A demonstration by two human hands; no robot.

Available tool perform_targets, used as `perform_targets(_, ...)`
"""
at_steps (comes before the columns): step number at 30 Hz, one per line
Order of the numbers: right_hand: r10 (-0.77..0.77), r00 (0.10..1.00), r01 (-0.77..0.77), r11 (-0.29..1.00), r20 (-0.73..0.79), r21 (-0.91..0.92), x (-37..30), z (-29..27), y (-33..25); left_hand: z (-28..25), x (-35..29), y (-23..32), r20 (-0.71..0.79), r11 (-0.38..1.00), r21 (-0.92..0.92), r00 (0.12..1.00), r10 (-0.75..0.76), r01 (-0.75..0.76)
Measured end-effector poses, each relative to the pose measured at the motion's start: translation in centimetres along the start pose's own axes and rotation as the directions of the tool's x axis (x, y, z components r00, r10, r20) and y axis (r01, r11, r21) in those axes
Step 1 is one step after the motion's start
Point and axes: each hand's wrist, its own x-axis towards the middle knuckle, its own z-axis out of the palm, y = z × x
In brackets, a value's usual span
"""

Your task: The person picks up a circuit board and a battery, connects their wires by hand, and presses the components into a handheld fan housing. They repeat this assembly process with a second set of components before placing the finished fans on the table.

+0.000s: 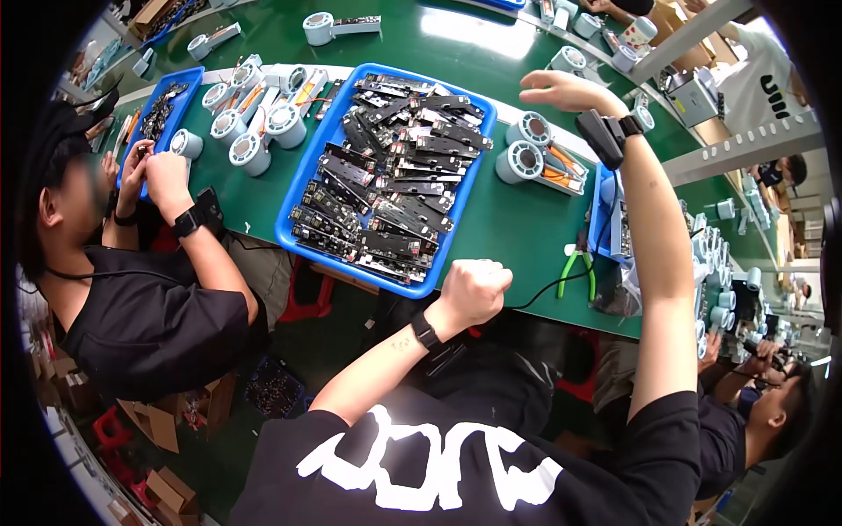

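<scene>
My left hand (474, 294) is closed in a fist at the near edge of the green table, by the lower right corner of a blue tray (481, 167). Whatever it may hold is hidden inside the fingers. The tray is heaped with narrow black circuit-board modules (419, 180). Farther off, my right hand (570, 92) reaches over the table with its fingers stretched out and nothing visible in them. Just below it lie light-blue round housings (519, 161) with long bodies and orange wires. Both my wrists wear black bands, the right one carrying a small black box (602, 138).
Green-handled pliers (576, 272) lie near the table's front edge beside a blue bin (602, 230) and a black cable. More light-blue housings (250, 153) stand left of the tray. A co-worker (158, 307) sits at the left, another person (754, 412) at the right.
</scene>
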Motion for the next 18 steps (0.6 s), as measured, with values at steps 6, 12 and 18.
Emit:
perform_targets(6, -0.061, 0.933, 0.078, 0.996, 0.355, -0.035, -3.1, 1.5, -3.0, 0.1, -0.3, -0.1, -0.003, 1.000, -0.020, 1.000, 0.006, -0.006)
perform_targets(12, -0.268, 0.944, 0.274, 0.962, 0.193, -0.004, -5.3, 4.3, -2.0, 0.1, -0.4, -0.4, -0.003, 0.999, 0.018, 0.999, 0.038, -0.038)
perform_targets(18, -0.188, 0.966, 0.197, 0.980, 0.180, -0.033, -7.5, 3.5, -4.5, -0.1, -0.7, -0.6, 0.013, 0.996, 0.062, 0.998, 0.058, -0.059)
